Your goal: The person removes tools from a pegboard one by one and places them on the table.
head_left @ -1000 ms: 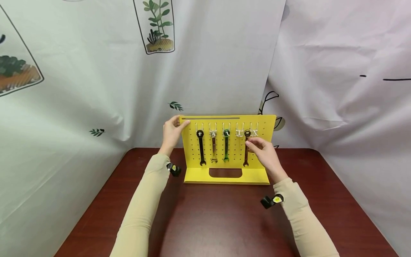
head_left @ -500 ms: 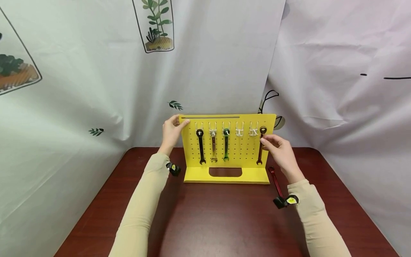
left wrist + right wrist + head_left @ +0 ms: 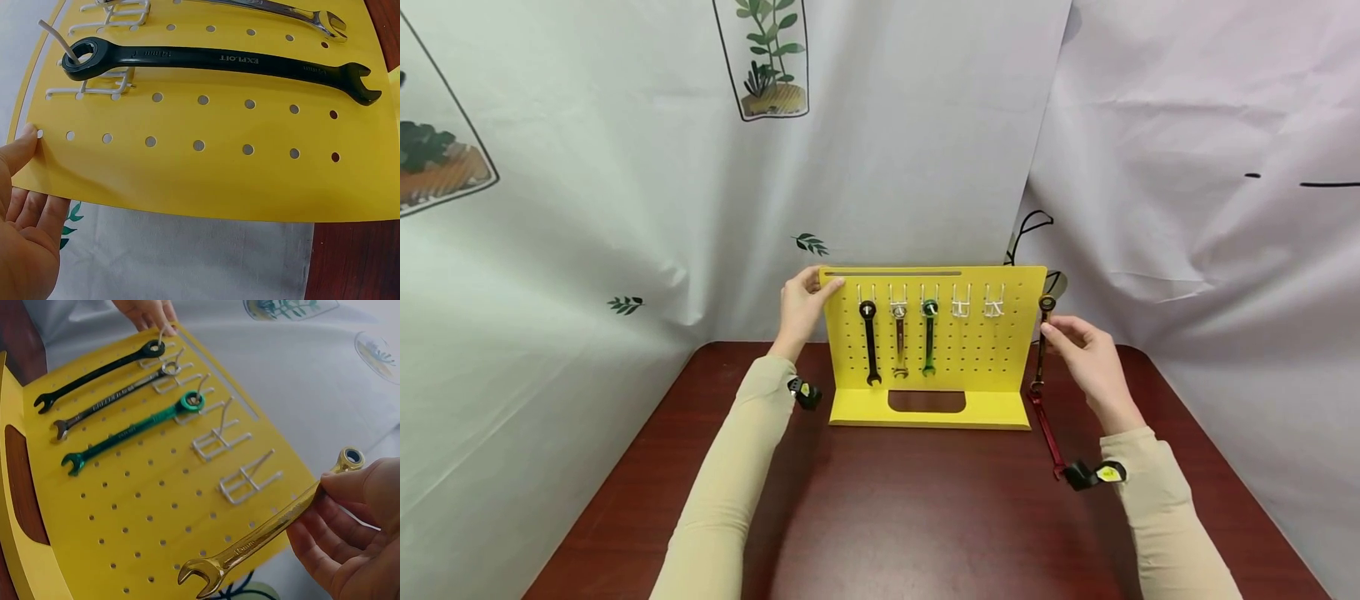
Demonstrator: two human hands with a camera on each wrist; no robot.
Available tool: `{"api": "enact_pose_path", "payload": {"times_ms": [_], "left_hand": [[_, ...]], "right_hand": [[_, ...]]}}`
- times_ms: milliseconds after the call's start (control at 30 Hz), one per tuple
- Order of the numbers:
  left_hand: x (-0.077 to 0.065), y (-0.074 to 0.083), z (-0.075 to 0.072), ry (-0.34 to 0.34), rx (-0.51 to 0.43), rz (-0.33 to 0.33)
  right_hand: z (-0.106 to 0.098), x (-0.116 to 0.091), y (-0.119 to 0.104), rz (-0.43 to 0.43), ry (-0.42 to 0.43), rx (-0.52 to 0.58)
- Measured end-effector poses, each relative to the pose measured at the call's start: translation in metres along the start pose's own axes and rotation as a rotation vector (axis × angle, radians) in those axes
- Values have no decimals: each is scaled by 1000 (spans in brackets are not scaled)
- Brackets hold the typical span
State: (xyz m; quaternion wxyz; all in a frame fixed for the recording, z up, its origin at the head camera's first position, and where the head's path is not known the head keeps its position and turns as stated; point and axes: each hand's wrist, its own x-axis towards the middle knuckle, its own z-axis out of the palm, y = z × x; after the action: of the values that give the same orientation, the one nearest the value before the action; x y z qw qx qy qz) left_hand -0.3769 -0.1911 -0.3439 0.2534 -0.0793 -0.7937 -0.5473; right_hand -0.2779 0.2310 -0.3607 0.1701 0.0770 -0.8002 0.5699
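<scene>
A yellow pegboard (image 3: 977, 350) stands upright on its base. My left hand (image 3: 802, 310) pinches its upper left corner, thumb in front and fingers behind in the left wrist view. Just off the board's right edge, my right hand (image 3: 1092, 360) holds a gold combination wrench (image 3: 281, 522) near its ring end, the open end hanging down. Three wrenches hang on hooks: a black one (image 3: 219, 59), a silver one (image 3: 119, 400) and a green one (image 3: 134, 429). Two hooks to their right, one of them a white hook (image 3: 247, 478), carry nothing.
A red wrench (image 3: 1047, 433) lies on the dark red table (image 3: 917, 517), right of the board's base and below the right hand. White printed cloth (image 3: 910, 150) hangs close behind the board and along both sides.
My right hand has carried the gold wrench rightward, from in front of the hooks to past the board's right edge. The red wrench has come into sight. My left hand stays at the corner.
</scene>
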Motion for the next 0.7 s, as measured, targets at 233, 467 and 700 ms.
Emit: {"api": "enact_pose_path", "payload": {"times_ms": [233, 467, 700], "left_hand": [[1, 0, 0, 0, 1, 7], [1, 1, -1, 2, -2, 21], [0, 0, 0, -3, 4, 2]], "right_hand": [[-14, -2, 8, 21, 38, -6], [-25, -3, 22, 54, 53, -19], [-31, -8, 42, 76, 50, -57]]}}
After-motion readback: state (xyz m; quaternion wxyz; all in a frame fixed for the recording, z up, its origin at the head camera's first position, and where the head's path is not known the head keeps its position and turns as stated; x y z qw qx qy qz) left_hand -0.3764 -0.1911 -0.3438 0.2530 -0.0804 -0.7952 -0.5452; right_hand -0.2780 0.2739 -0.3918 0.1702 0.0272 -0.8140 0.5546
